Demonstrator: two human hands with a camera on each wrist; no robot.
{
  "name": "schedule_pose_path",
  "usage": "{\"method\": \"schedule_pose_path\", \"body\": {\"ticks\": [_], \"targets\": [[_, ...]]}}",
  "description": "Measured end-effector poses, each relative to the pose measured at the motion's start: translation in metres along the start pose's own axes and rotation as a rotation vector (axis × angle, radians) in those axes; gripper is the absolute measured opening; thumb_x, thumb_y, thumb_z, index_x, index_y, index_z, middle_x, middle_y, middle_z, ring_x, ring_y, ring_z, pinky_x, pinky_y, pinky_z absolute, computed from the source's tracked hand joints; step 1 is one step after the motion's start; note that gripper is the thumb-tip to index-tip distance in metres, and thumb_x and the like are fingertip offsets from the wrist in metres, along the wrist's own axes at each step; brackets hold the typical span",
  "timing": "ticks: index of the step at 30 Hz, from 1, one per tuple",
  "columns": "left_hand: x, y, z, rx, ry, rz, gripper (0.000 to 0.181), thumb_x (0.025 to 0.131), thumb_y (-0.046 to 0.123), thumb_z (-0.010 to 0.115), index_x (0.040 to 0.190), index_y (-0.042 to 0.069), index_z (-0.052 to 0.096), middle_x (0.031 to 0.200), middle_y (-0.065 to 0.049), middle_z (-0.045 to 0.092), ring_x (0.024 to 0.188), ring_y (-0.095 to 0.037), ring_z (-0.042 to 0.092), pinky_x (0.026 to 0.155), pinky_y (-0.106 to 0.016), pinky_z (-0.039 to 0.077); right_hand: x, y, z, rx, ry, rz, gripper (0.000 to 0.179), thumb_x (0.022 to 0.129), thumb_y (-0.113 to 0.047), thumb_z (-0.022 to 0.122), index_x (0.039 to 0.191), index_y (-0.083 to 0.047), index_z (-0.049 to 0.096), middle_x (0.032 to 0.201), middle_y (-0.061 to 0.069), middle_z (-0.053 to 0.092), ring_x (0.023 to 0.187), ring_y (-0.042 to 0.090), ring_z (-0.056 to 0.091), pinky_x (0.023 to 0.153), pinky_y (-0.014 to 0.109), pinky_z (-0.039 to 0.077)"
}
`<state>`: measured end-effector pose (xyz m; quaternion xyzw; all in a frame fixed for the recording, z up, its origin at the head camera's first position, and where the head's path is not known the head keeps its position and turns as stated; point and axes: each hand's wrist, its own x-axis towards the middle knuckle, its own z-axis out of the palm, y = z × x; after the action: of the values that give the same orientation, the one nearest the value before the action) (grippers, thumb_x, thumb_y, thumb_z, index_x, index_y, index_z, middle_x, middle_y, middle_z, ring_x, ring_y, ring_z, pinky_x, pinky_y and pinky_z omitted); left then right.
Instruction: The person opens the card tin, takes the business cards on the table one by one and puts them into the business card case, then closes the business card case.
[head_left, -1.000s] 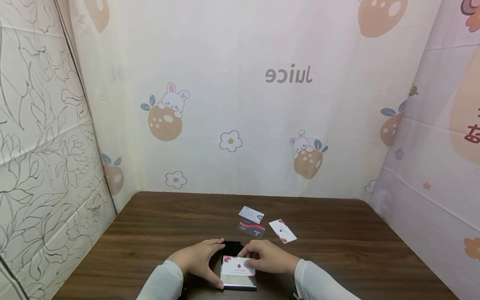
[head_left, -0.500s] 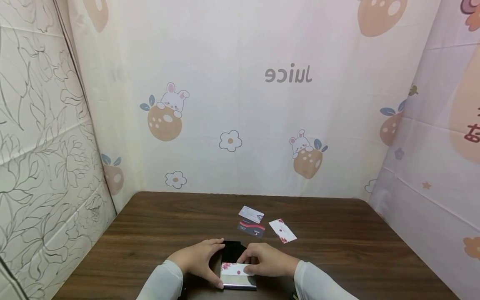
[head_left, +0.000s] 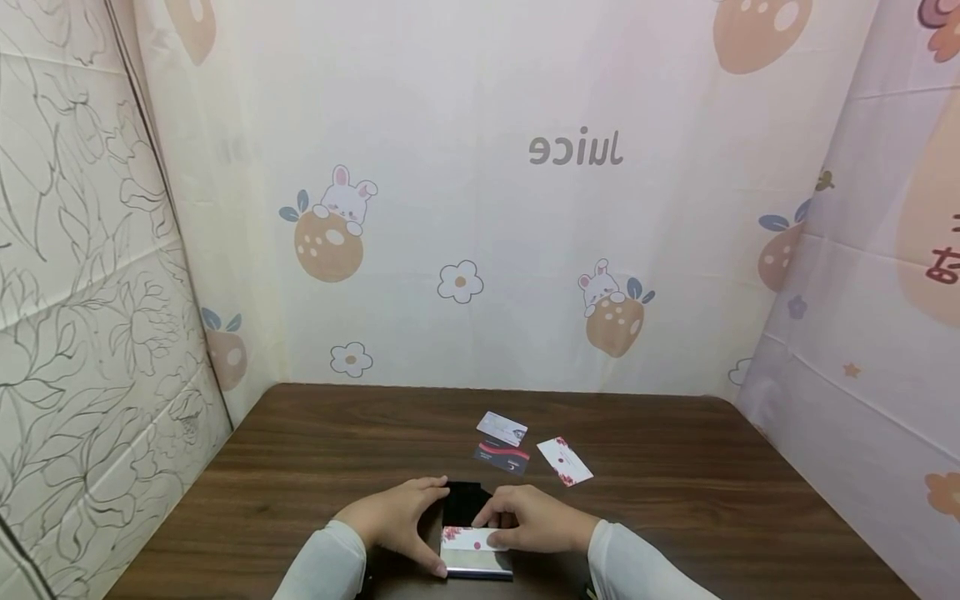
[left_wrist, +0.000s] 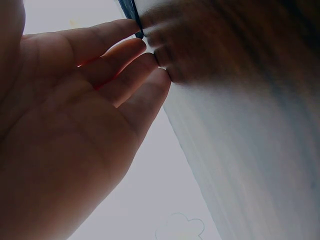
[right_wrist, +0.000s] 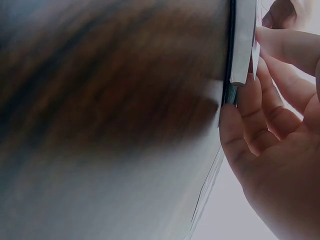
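A card case point(head_left: 463, 500) lies unfolded near the table's front edge, its far half black, its near half ending in a silver rim. My left hand point(head_left: 401, 517) spans its left side, thumb at the near corner and index finger at the far one. In the left wrist view the fingers point(left_wrist: 120, 70) are nearly straight, their tips on the table. A white business card point(head_left: 459, 537) with red flowers sits over the near half, its lower part behind the pale panel. My right hand point(head_left: 540, 521) pinches the card's right end, thumb on its face, index finger bent at its far edge.
Beyond the case, a pale card point(head_left: 502, 427) overlaps a dark card with a red stripe point(head_left: 501, 458). Another white flowered card point(head_left: 565, 462) lies to their right. The brown wooden table point(head_left: 322, 433) ends at printed curtains behind and on both sides.
The business card has slid toward me, its far edge lower over the case, mostly between the first two frames. My right fingers moved with it; my left hand stayed put.
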<state>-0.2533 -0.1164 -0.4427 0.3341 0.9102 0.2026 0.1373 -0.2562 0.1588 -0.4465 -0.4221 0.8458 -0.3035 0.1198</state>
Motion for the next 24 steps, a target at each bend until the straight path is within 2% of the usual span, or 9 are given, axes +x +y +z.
{"method": "schedule_pose_path", "body": {"ticks": [11, 24], "targets": [[-0.001, 0.0024, -0.0008, -0.005, -0.004, -0.014, 0.101, 0.071, 0.055, 0.087, 0.148, 0.004, 0.047, 0.157, -0.01, 0.037, 0.143, -0.03, 0.034, 0.112, -0.048, 0.036, 0.0012, 0.001, 0.0009, -0.028, -0.012, 0.02, 0.024, 0.093, -0.019, 0.074, 0.117, -0.016, 0.077, 0.091, -0.017, 0.058, 0.079, -0.003, 0.054, 0.07, 0.019, 0.051], [-0.0003, 0.0004, 0.0004, -0.002, -0.005, -0.012, 0.1, 0.071, 0.056, 0.086, 0.148, 0.005, 0.047, 0.158, -0.009, 0.037, 0.143, -0.028, 0.034, 0.113, -0.047, 0.035, 0.0008, 0.0001, -0.0001, 0.047, -0.024, 0.047, 0.021, 0.094, -0.018, 0.072, 0.114, -0.014, 0.076, 0.091, -0.017, 0.058, 0.081, -0.002, 0.056, 0.072, 0.02, 0.052]]}}
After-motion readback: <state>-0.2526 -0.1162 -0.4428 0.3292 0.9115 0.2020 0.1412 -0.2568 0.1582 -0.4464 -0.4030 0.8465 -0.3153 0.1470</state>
